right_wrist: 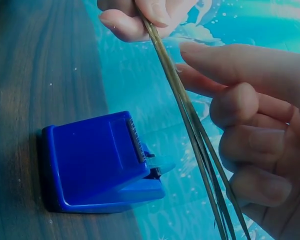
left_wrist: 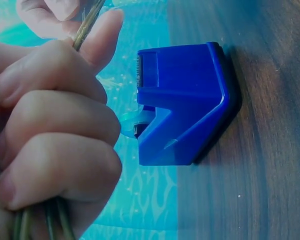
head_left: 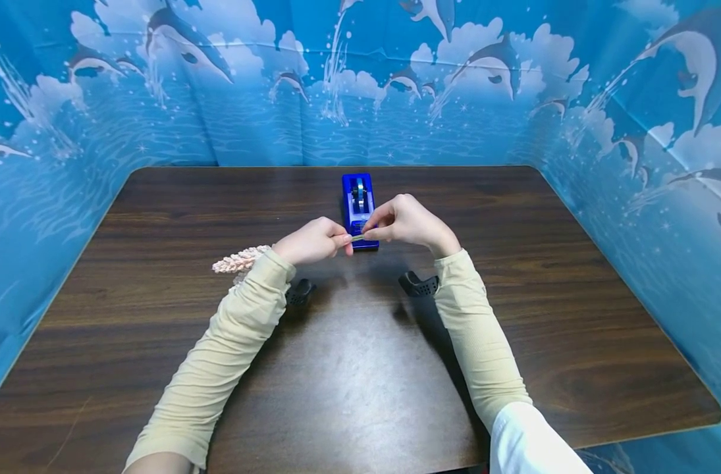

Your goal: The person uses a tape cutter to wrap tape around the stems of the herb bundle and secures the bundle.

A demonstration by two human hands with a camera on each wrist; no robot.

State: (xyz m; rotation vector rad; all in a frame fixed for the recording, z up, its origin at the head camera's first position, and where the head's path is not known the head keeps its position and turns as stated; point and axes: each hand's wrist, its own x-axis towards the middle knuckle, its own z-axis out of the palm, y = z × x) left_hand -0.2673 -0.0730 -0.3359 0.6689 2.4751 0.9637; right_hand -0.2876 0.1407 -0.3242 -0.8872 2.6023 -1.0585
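My left hand [head_left: 315, 240] grips a bundle of thin green-brown stems [right_wrist: 182, 102]. They run out between its thumb and forefinger and fan apart in the right wrist view. A pale pink flower head [head_left: 241, 259] sticks out on the far side of this hand. My right hand [head_left: 410, 224] is close beside the stems, thumb and forefinger brought together. A small clear glint, seemingly tape, shows at their tips in the right wrist view; its extent is too small to tell. A blue tape dispenser [head_left: 359, 210] stands on the table just behind both hands.
The dark wood-grain table [head_left: 348, 368] spreads around both arms. Black perforated wrist pieces [head_left: 418, 284] hang beneath the wrists. A blue curtain printed with dolphins [head_left: 360, 125] closes off the table's far side and both flanks.
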